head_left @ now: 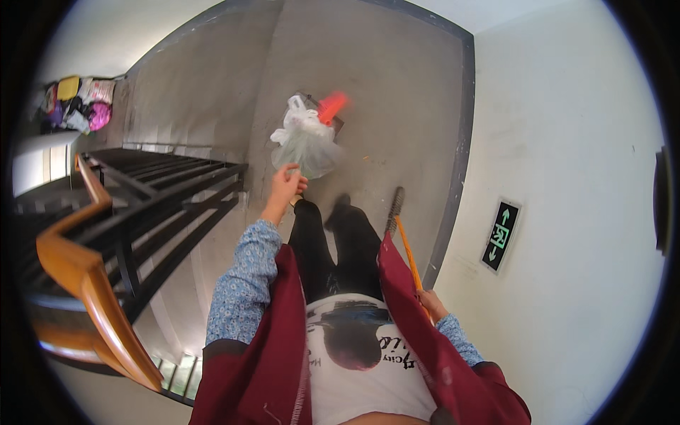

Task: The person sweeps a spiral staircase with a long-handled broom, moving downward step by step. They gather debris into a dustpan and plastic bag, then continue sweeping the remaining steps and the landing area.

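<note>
My right hand point(433, 305) is closed round the orange handle of a broom point(406, 244). Its dark bristles point(397, 202) are beside my right leg, by the floor. My left hand point(287, 185) reaches forward with bent fingers at the near edge of a translucent plastic bag point(306, 150). Whether the fingers grip the bag or something in front of it is hard to make out. White knotted plastic tops the bag. Against its far right side is a blurred red piece point(331, 108), with a dark brown flat edge point(338, 126) partly hidden under it.
To the left, a black railing point(163, 188) with a wooden handrail point(88, 273) borders a stairwell. Colourful bags point(78, 106) are piled at the far left. A white wall with a green exit sign point(501, 235) rises on the right. Small scraps lie on the grey floor point(397, 92).
</note>
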Tool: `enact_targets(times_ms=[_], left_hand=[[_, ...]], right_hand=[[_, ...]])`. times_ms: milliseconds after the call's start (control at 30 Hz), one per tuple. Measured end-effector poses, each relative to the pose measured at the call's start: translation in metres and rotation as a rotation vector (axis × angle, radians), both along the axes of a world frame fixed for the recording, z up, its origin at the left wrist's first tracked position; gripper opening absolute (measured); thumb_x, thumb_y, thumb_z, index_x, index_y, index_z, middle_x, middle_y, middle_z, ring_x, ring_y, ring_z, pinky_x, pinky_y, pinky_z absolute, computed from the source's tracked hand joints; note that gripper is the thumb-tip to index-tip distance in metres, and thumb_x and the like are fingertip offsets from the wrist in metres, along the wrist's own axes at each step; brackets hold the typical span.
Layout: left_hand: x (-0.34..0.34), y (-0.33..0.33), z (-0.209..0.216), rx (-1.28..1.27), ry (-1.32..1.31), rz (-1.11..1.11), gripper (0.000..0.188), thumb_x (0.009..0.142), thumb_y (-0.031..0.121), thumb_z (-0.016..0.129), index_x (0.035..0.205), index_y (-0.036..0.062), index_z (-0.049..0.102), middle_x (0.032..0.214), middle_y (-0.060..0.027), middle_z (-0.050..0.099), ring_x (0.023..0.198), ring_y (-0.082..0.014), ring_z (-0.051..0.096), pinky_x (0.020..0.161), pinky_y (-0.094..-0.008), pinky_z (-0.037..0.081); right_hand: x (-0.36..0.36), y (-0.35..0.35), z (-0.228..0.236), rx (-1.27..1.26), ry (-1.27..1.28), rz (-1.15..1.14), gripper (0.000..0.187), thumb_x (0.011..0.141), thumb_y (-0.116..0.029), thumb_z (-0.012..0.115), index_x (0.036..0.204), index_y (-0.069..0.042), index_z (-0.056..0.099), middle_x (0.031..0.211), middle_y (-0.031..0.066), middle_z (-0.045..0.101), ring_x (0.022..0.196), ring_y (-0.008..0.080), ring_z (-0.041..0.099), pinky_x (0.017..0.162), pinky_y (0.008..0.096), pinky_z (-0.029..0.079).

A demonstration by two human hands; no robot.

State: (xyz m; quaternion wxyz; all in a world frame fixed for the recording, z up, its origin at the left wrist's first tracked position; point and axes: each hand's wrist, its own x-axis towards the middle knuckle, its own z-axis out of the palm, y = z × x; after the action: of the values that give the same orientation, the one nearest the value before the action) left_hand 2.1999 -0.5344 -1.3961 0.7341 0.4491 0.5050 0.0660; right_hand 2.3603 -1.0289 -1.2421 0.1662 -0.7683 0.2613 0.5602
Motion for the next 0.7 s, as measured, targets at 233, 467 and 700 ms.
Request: enact_targets(times_ms=[233,467,700], left_hand=[[0.070,0.084,-0.060,-0.267,0.068,0.398,0.044,0.101,0.020,0.058,0.135,-0.0006,0.042,0.117,-0.0202,0.063,0.095,-0.0293,0.069,0.081,-0.0397,0.059],[0.116,0.117,-0.120,-0.333,0.188,0.506,0.046,0.098,0.026,0.066,0.128,-0.0050,0.049,0.125,-0.0196,0.055,0.117,-0.0341,0.058,0.097,-0.0451,0.055],[0.127,0.125,-0.180,-0.274,0.319,0.430,0.047,0.094,0.020,0.069,0.129,-0.0067,0.052,0.118,-0.0166,0.062,0.112,-0.0287,0.061,0.092,-0.0396,0.054]], right_hand=[[0.012,0.001,-0.066,0.271,0.039,-0.824,0.026,0.101,-0.023,0.051,0.080,-0.009,0.046,0.066,-0.0002,0.047,0.051,0.0108,0.046,0.046,0.0268,0.042],[0.067,0.184,-0.125,0.575,0.125,-1.131,0.016,0.100,-0.020,0.059,0.094,-0.008,0.050,0.067,-0.0029,0.043,0.054,0.0075,0.045,0.051,0.0238,0.040],[0.123,0.267,-0.102,0.547,0.052,-0.872,0.015,0.099,-0.019,0.058,0.099,-0.006,0.050,0.065,-0.0026,0.042,0.047,0.0062,0.039,0.042,0.0240,0.032]])
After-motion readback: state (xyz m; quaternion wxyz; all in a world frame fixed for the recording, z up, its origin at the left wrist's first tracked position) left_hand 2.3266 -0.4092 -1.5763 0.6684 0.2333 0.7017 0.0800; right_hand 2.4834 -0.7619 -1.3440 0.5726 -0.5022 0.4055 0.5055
